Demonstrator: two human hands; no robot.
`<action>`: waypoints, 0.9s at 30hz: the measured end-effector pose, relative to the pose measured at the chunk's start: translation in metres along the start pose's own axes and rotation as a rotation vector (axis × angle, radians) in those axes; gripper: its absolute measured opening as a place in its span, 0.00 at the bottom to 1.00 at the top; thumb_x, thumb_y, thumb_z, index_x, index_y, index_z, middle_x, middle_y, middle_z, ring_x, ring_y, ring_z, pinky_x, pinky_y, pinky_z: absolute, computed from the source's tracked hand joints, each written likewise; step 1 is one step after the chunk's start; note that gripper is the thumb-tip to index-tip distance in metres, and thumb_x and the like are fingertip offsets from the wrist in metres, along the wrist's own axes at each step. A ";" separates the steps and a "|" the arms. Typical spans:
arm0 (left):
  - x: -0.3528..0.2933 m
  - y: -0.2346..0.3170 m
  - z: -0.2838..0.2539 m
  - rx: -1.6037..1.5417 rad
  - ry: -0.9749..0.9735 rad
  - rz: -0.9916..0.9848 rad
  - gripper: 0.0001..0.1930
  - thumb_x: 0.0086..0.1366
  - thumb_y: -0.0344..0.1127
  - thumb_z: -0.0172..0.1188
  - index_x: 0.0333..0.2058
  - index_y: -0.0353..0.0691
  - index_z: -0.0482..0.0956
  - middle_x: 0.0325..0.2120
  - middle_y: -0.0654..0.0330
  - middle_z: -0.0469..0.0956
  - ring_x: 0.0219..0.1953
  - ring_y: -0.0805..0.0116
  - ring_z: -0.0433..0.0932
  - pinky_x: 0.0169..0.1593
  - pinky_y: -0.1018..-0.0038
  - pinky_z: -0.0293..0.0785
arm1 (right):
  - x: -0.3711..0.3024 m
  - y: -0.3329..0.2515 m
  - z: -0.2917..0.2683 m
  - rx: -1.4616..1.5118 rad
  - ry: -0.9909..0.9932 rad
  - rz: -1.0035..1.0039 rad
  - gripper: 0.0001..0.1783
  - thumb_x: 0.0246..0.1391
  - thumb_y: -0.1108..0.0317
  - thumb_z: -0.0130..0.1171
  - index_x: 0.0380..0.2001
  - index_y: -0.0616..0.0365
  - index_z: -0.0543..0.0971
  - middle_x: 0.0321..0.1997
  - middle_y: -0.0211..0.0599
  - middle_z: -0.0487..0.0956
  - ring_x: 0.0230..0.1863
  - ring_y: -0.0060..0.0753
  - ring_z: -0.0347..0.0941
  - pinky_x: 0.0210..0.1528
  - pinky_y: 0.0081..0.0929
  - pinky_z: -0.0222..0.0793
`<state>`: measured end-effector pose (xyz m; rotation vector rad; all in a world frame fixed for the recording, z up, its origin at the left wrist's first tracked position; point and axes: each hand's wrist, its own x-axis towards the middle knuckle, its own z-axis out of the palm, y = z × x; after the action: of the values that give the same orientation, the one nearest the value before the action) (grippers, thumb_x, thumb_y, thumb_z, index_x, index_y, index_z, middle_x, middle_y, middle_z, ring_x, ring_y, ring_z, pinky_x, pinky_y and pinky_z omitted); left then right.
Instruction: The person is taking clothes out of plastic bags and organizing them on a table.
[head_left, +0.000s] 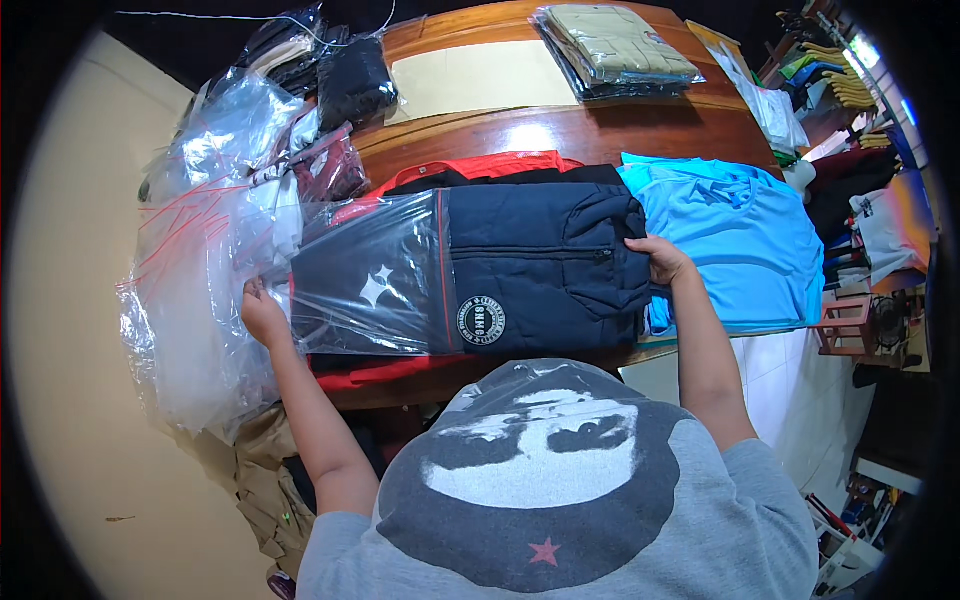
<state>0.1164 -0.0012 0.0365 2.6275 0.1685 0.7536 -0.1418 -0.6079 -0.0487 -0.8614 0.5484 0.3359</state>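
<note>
A folded dark navy jacket (545,215) with a zipper and a round white badge lies across the near part of the table. Its left part is inside a clear plastic bag (375,255), whose red-striped edge crosses the jacket near its middle. At the bag's left end, my left hand (262,312) is closed on the plastic. My right hand (660,260) grips the jacket's right end, thumb on top and the other fingers mostly hidden. Red clothing (470,165) shows from under the jacket. Light blue shirts (735,235) lie beside my right hand.
Loose clear bags with red strips (205,270) heap at the left, hanging over the edge. Black packed clothes (357,82) stand behind them. A packaged beige stack (620,45) and a cream sheet (480,80) lie on the far wooden table (700,120). A small stool (845,325) stands right.
</note>
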 end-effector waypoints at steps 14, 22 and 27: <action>0.052 -0.050 -0.059 -0.285 -0.170 -0.152 0.15 0.64 0.28 0.51 0.47 0.32 0.77 0.40 0.56 0.82 0.40 0.68 0.80 0.43 0.73 0.73 | 0.009 -0.002 -0.002 -0.040 0.040 -0.007 0.22 0.56 0.65 0.60 0.51 0.66 0.73 0.46 0.47 0.81 0.43 0.42 0.81 0.48 0.41 0.78; 0.068 0.113 -0.129 -0.638 -0.565 -0.012 0.11 0.64 0.31 0.53 0.44 0.43 0.79 0.22 0.65 0.75 0.18 0.76 0.71 0.21 0.78 0.66 | 0.001 0.011 -0.017 -0.096 0.112 0.017 0.26 0.53 0.60 0.62 0.52 0.65 0.74 0.46 0.46 0.81 0.45 0.47 0.80 0.50 0.46 0.76; 0.183 -0.009 -0.172 -0.818 -0.213 -0.421 0.13 0.62 0.43 0.58 0.43 0.47 0.80 0.30 0.68 0.77 0.29 0.78 0.74 0.33 0.75 0.69 | 0.005 0.012 -0.025 -0.134 0.090 0.003 0.27 0.51 0.57 0.62 0.50 0.64 0.76 0.47 0.46 0.81 0.47 0.48 0.79 0.52 0.48 0.75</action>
<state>0.1804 0.1064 0.2543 1.7867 0.2716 0.2926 -0.1511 -0.6202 -0.0722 -1.0089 0.6154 0.3402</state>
